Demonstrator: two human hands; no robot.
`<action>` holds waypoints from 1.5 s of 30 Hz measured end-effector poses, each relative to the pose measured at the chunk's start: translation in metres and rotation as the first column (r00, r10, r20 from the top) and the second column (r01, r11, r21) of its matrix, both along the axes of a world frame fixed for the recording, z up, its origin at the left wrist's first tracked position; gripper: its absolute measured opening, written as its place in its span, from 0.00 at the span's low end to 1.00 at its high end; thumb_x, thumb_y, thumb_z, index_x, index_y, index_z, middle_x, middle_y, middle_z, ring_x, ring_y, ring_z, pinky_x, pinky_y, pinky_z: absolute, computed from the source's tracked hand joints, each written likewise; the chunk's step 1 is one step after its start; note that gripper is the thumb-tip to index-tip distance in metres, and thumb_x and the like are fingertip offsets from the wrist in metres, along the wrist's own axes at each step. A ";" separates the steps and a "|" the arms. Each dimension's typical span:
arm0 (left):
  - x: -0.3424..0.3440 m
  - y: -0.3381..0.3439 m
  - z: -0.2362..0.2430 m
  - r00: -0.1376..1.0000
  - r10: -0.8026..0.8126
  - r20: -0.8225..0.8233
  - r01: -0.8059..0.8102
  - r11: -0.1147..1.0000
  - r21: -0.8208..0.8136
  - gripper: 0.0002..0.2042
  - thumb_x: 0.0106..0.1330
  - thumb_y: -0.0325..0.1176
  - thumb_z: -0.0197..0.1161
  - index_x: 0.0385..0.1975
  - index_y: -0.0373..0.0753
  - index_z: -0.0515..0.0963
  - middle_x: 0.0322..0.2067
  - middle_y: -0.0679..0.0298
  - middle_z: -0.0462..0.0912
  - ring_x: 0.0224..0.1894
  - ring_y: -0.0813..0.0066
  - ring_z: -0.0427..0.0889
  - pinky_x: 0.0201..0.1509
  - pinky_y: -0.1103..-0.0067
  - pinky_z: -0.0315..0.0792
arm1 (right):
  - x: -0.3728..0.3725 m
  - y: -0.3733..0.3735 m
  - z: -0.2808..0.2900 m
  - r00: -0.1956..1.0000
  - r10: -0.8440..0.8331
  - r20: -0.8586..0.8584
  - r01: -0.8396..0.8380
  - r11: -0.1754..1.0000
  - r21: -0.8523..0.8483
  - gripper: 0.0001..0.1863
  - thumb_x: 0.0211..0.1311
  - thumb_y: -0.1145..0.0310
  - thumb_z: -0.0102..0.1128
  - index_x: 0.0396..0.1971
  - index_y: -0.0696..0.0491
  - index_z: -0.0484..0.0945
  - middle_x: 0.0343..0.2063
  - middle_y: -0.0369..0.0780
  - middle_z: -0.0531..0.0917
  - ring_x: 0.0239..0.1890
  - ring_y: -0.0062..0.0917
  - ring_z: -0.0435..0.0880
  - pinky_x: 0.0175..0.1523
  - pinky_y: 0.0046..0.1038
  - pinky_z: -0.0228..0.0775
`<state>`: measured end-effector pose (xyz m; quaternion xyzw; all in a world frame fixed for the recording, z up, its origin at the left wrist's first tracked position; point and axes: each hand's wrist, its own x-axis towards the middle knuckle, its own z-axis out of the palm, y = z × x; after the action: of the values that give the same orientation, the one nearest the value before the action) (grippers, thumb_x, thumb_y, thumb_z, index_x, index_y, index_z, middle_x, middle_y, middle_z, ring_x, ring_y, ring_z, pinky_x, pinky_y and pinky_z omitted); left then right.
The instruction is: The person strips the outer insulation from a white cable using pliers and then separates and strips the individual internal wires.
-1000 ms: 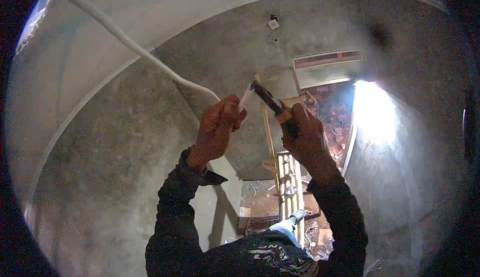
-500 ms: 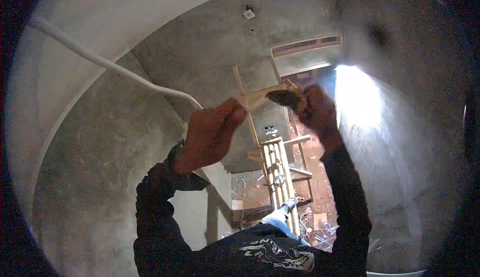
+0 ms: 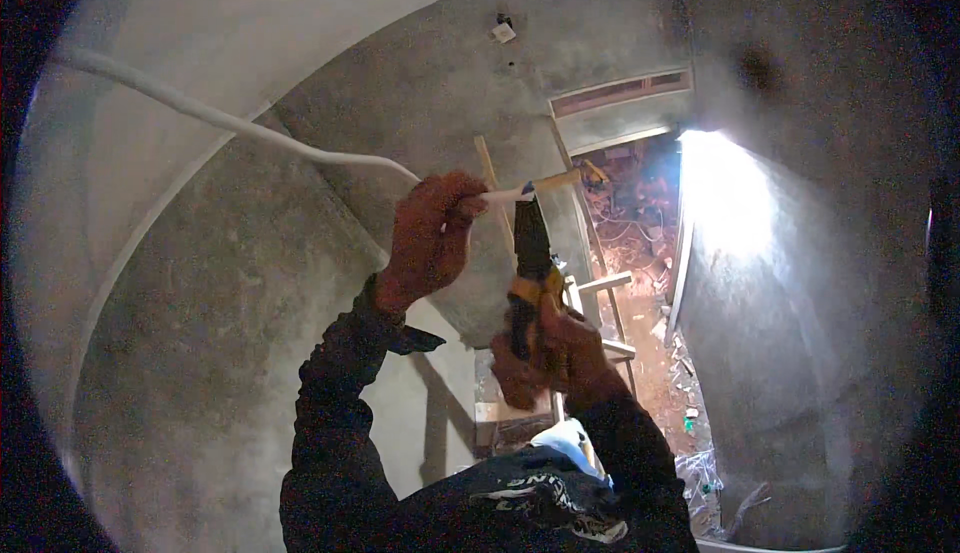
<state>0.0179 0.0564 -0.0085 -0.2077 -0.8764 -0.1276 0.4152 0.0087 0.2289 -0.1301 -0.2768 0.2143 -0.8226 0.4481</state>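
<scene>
Left hand [image 3: 432, 238] is clamped on the white cable [image 3: 230, 121] near its free end, steadying it overhead. Right hand [image 3: 560, 348] is closed on the yellow-handled pliers [image 3: 530, 268], nose raised to the cable tip (contact unclear). Wooden ladder [image 3: 590, 293] stands below, concrete wall [image 3: 220, 353] alongside.

Beyond the hands we see bare grey concrete walls [image 3: 250, 353] curving around us, rough and unpainted. A wooden ladder [image 3: 600, 303] stands just behind the hands, its rails running down toward the floor. To the right of the hands a bright doorway [image 3: 725, 203] glares white, and below it scattered rubble [image 3: 650, 253] covers reddish ground.
</scene>
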 end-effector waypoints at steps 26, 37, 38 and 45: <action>-0.002 0.012 -0.005 0.974 0.131 -0.183 -0.128 0.991 0.029 0.05 0.60 0.30 0.61 0.33 0.37 0.77 0.23 0.59 0.78 0.21 0.67 0.75 0.26 0.75 0.70 | -0.023 0.036 0.044 -0.122 -0.425 -0.897 0.946 0.225 -0.235 0.11 0.61 0.66 0.54 0.38 0.58 0.70 0.31 0.49 0.72 0.29 0.45 0.77 0.32 0.40 0.70; 0.000 0.004 -0.001 0.967 0.176 -0.182 -0.170 0.984 0.050 0.06 0.58 0.28 0.63 0.33 0.37 0.78 0.27 0.59 0.81 0.25 0.68 0.79 0.29 0.76 0.72 | -0.023 0.026 0.051 -0.135 -0.427 -0.894 0.934 0.247 -0.259 0.12 0.65 0.62 0.50 0.34 0.56 0.68 0.29 0.48 0.70 0.30 0.47 0.75 0.29 0.43 0.68; 0.002 0.004 -0.001 0.967 0.181 -0.179 -0.177 0.983 0.040 0.05 0.58 0.28 0.63 0.33 0.37 0.78 0.28 0.59 0.81 0.25 0.67 0.79 0.29 0.76 0.72 | -0.021 0.027 0.053 -0.134 -0.398 -0.907 0.938 0.245 -0.246 0.12 0.64 0.62 0.51 0.34 0.56 0.69 0.29 0.48 0.70 0.30 0.47 0.75 0.29 0.43 0.68; 0.003 -0.002 -0.005 0.954 0.164 -0.253 -0.166 0.986 0.013 0.05 0.57 0.26 0.63 0.33 0.37 0.79 0.27 0.59 0.81 0.26 0.65 0.79 0.31 0.74 0.72 | -0.020 0.024 0.051 -0.152 -0.338 -0.929 0.944 0.230 -0.238 0.13 0.62 0.61 0.53 0.31 0.57 0.68 0.27 0.49 0.71 0.29 0.46 0.74 0.29 0.44 0.69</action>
<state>0.0208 0.0541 -0.0135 -0.1503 -0.8311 -0.0611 0.5319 -0.0118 0.2525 -0.0789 -0.3455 0.7494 -0.5192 -0.2223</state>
